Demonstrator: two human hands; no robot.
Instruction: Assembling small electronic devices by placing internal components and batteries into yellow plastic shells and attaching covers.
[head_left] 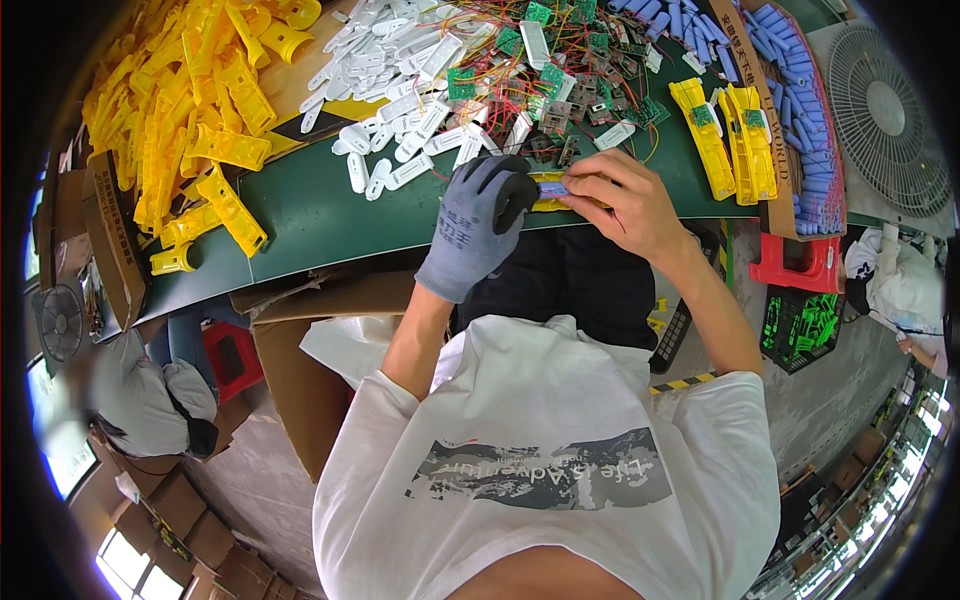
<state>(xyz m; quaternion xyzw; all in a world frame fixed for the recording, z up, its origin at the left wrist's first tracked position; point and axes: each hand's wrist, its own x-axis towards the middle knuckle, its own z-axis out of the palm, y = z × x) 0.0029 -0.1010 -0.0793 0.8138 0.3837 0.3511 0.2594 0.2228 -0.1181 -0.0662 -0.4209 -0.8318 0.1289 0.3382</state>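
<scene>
At the table's front edge, my left hand [470, 230], in a grey glove with black fingertips, is closed on the left end of a yellow plastic shell [548, 206]. My bare right hand [632, 205] pinches a blue cylindrical battery cell [552, 188] lying along that shell. The fingers partly hide both pieces. Just beyond my hands is a tangle of green circuit boards [461, 82] with red and yellow wires. White plastic covers [420, 132] are heaped to its left. To the right of my right hand lie yellow shells [748, 150] with small green boards in them.
Yellow shells [215, 90] pile up on the green table's [330, 215] left. Blue cells [815, 130] fill a cardboard tray at right, beside a fan [880, 110]. A cardboard box [300, 370], red stool [800, 262] and black crate [790, 345] stand below. People sit on both sides.
</scene>
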